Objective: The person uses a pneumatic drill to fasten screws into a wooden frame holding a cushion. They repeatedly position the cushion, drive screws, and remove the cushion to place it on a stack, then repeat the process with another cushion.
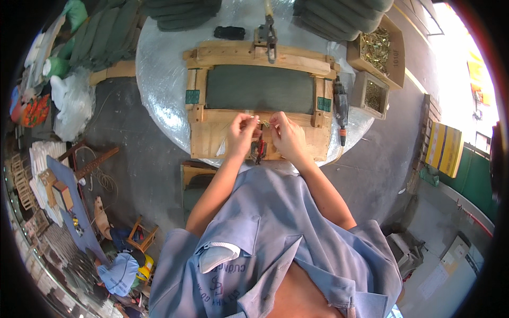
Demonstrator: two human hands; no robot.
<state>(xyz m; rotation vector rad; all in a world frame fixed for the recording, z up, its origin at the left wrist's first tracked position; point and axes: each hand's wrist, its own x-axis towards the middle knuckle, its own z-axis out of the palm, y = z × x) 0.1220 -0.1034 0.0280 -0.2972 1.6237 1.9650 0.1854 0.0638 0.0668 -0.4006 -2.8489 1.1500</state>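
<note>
Both my hands are raised together over the near edge of a wooden jig (238, 117). My left hand (242, 135) has its fingers pinched, with something tiny at the tips that I cannot make out. In the fingertips of my right hand (289, 139) is a small brass-coloured metal piece (265, 123), held close to the left fingertips. Beyond the hands, a dark grey-green panel (260, 87) lies within the jig's frame. A red-handled toggle clamp (259, 150) sits below and between my hands; another toggle clamp (270, 40) is mounted at the far side.
A power screwdriver (341, 108) lies right of the jig on the film-wrapped round table (159, 69). Boxes of brass-coloured metal parts (375, 49) and small fasteners (375, 97) stand at the right. Dark cushions (183, 15) are stacked at the far side. Another person (119, 273) is at lower left.
</note>
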